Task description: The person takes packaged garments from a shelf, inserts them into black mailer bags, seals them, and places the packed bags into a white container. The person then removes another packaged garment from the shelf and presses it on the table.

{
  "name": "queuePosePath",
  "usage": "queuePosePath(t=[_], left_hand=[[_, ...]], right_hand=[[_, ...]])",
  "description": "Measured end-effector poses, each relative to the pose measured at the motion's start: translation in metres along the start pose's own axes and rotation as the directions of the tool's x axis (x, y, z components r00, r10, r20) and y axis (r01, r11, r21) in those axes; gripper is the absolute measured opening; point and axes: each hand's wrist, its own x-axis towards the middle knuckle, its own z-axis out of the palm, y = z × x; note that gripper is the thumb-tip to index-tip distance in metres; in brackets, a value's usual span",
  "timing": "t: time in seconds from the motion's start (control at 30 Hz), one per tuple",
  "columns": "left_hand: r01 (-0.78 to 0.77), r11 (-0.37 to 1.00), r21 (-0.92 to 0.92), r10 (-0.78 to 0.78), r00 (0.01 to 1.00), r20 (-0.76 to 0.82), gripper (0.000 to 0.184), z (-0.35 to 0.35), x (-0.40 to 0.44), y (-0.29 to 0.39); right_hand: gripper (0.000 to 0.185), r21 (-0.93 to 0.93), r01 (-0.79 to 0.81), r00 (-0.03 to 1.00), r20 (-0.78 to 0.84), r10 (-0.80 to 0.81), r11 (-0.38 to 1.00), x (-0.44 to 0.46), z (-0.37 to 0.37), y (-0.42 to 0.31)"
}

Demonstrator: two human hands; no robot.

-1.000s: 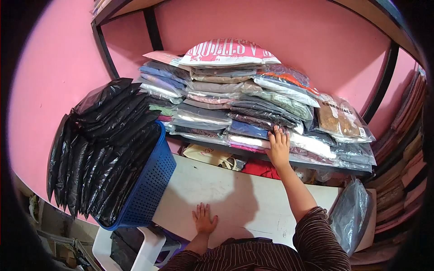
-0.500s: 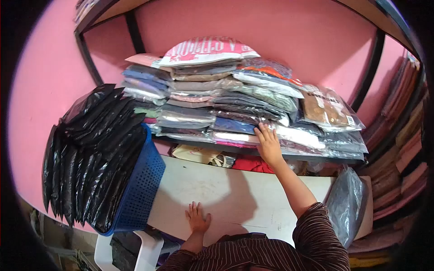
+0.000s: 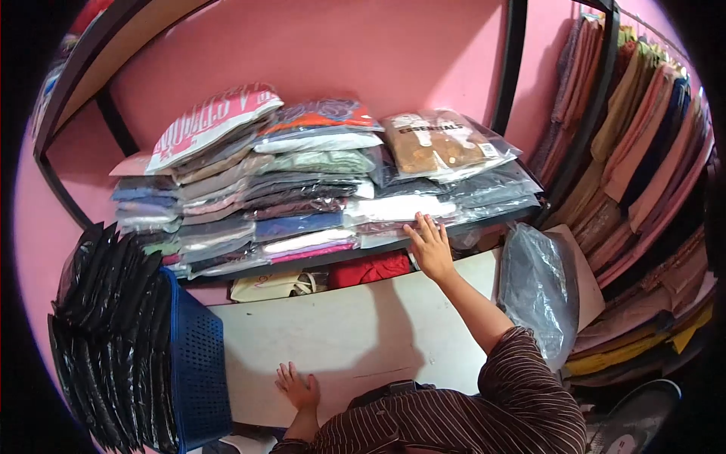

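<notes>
My right hand (image 3: 429,248) reaches up to the shelf edge (image 3: 473,228), fingers extended at the lower packs of folded clothes in clear plastic. Closest to its fingertips is a white folded garment pack (image 3: 401,208); whether they touch it I cannot tell. Above lies a brown pack printed "ESSENTIALS" (image 3: 435,144). To the left rise more stacked clothes packs, with a blue one (image 3: 299,225) low down and a pink-and-white printed one (image 3: 215,125) on top. My left hand (image 3: 298,387) rests on the white tabletop (image 3: 302,333), fingers spread, holding nothing.
A blue plastic basket (image 3: 200,356) packed with black plastic parcels (image 3: 113,340) stands at the left. On the right lies a grey item in clear plastic (image 3: 538,287) against a cardboard piece (image 3: 582,280). Clothes hang on a rack (image 3: 643,144) beyond. Under the shelf is red cloth (image 3: 370,268).
The view has turned to the right, showing more of the hanging clothes. My right hand has shifted along the shelf from the blue pack area to the white pack. My left hand stays on the tabletop.
</notes>
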Motion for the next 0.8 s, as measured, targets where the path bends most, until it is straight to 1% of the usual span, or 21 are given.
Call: queuePosePath(t=[0.07, 0.13, 0.2, 0.27, 0.3, 0.33, 0.5, 0.57, 0.73, 0.8], left_hand=[[0.030, 0.999, 0.027, -0.030, 1.000, 0.005, 0.074, 0.001, 0.000, 0.001], [0.019, 1.000, 0.016, -0.019, 1.000, 0.002, 0.074, -0.002, -0.001, 0.002], [0.004, 1.000, 0.007, -0.004, 1.000, 0.006, 0.074, -0.002, -0.001, 0.003], [0.046, 0.998, 0.053, -0.048, 0.998, 0.035, 0.074, 0.000, 0.002, 0.002], [0.034, 0.998, 0.053, -0.036, 0.999, 0.039, 0.074, 0.001, 0.001, 0.002], [0.027, 0.999, 0.045, -0.028, 0.999, 0.025, 0.074, 0.001, 0.000, 0.002], [0.026, 0.999, 0.018, -0.026, 1.000, 0.009, 0.074, -0.005, -0.001, 0.008], [0.003, 1.000, -0.017, -0.003, 1.000, -0.009, 0.073, -0.005, -0.001, 0.006], [0.022, 1.000, -0.018, -0.023, 1.000, -0.016, 0.073, -0.001, -0.001, 0.003], [0.028, 0.999, -0.023, -0.028, 0.999, -0.025, 0.074, 0.000, 0.000, 0.001]], right_hand=[[0.047, -0.022, -0.056, 0.998, 0.039, 0.057, 0.998, -0.003, -0.004, 0.008], [0.046, -0.036, -0.062, 0.997, 0.034, 0.063, 0.997, -0.007, -0.002, 0.018], [0.047, -0.004, -0.057, 0.998, 0.004, 0.057, 0.998, -0.012, 0.001, 0.027], [0.050, 0.015, -0.097, 0.995, 0.031, 0.097, 0.995, -0.017, 0.006, 0.033], [0.051, 0.044, -0.089, 0.996, 0.034, 0.088, 0.995, -0.018, 0.007, 0.034], [0.053, 0.075, -0.077, 0.997, 0.036, 0.075, 0.994, -0.018, 0.008, 0.035], [0.059, 0.072, -0.090, 0.995, 0.051, 0.087, 0.993, -0.017, 0.009, 0.032], [0.059, 0.073, -0.090, 0.995, 0.049, 0.086, 0.993, -0.017, 0.010, 0.032], [0.058, 0.068, -0.112, 0.993, 0.047, 0.109, 0.991, -0.015, 0.008, 0.029], [0.058, 0.077, -0.139, 0.988, 0.082, 0.132, 0.987, -0.014, 0.006, 0.027]])
